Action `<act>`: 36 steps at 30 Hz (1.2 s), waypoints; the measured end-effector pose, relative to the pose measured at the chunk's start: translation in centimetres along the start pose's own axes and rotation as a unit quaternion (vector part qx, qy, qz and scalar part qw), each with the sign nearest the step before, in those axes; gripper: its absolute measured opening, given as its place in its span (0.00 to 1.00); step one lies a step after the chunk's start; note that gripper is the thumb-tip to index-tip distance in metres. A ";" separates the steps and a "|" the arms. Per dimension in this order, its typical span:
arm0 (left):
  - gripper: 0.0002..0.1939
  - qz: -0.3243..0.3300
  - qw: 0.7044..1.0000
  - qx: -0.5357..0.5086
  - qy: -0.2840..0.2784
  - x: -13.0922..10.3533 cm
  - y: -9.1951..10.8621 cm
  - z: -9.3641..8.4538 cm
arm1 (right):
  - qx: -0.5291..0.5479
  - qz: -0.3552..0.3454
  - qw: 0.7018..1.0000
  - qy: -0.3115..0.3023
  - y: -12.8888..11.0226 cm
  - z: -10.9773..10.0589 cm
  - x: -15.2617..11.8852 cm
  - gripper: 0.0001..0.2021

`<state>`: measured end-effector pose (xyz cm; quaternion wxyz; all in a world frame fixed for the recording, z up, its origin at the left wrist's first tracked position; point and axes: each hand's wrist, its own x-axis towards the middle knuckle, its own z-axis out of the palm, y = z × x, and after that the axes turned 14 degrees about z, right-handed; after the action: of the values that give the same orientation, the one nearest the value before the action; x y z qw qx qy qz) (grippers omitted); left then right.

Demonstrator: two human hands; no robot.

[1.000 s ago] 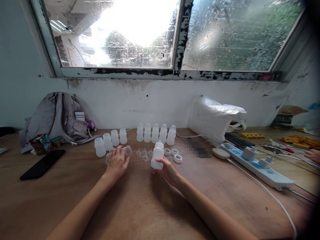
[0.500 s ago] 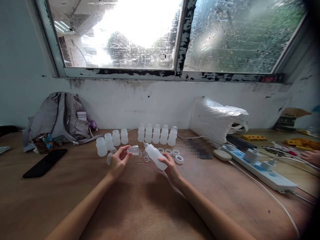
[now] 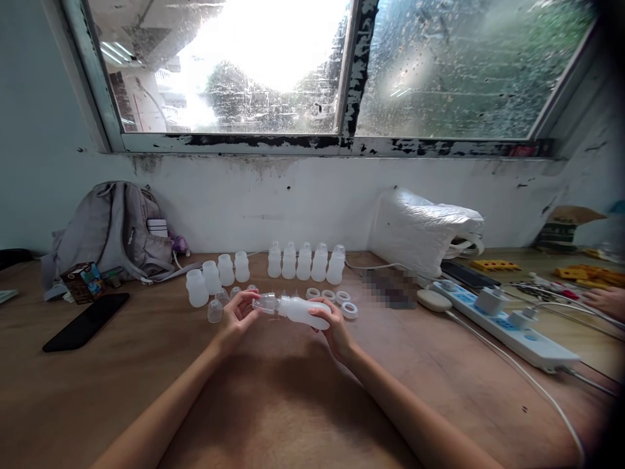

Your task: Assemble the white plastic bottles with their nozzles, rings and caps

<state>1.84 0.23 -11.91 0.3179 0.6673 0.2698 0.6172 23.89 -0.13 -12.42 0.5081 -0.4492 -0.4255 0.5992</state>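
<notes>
My left hand [image 3: 239, 315] pinches a clear cap [image 3: 265, 302] between its fingers. In my right hand [image 3: 334, 324] lies a frosted white bottle [image 3: 300, 311], tilted nearly level, its top end at the open end of the cap. Behind stand several capped bottles [image 3: 305, 262] in a row. To the left are several open bottles [image 3: 197, 288], upright. Clear caps [image 3: 215, 311] sit near my left hand, some partly hidden by it. White rings [image 3: 349, 310] lie just beyond my right hand.
A black phone [image 3: 86, 322], a small box [image 3: 83, 281] and a grey backpack [image 3: 117, 234] are on the left. On the right are a white power strip [image 3: 512, 332], a round white device [image 3: 433, 300] and a silvery bag [image 3: 420, 228]. Another person's hand [image 3: 605, 301] shows at the right edge.
The bottle has turned from slanted to nearly level, and its top has met the clear cap. My left hand has shifted slightly right with the cap.
</notes>
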 end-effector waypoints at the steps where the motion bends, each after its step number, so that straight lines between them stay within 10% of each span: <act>1: 0.10 -0.003 1.000 0.000 0.001 -0.1 0.0 0.1 | -0.001 -0.001 1.000 -0.003 0.0 0.0 0.0 0.11; 10: 0.14 0.015 1.000 -0.023 0.006 -0.5 0.5 1.2 | -0.004 0.011 0.999 -0.033 -0.1 0.3 -0.5 0.11; 20: 0.22 -0.154 0.983 -0.009 -0.097 -0.6 -0.3 0.9 | -0.024 0.009 0.999 -0.039 -0.2 0.2 -0.3 0.09; 36: 0.21 -0.062 0.987 0.077 -0.126 -1.1 0.9 1.4 | -0.074 -0.012 0.997 -0.031 -0.4 0.3 -0.6 0.10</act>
<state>3.11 -1.31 -11.99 0.3348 0.7444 0.3149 0.4844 23.75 -0.71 -11.87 0.4676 -0.4614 -0.4895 0.5735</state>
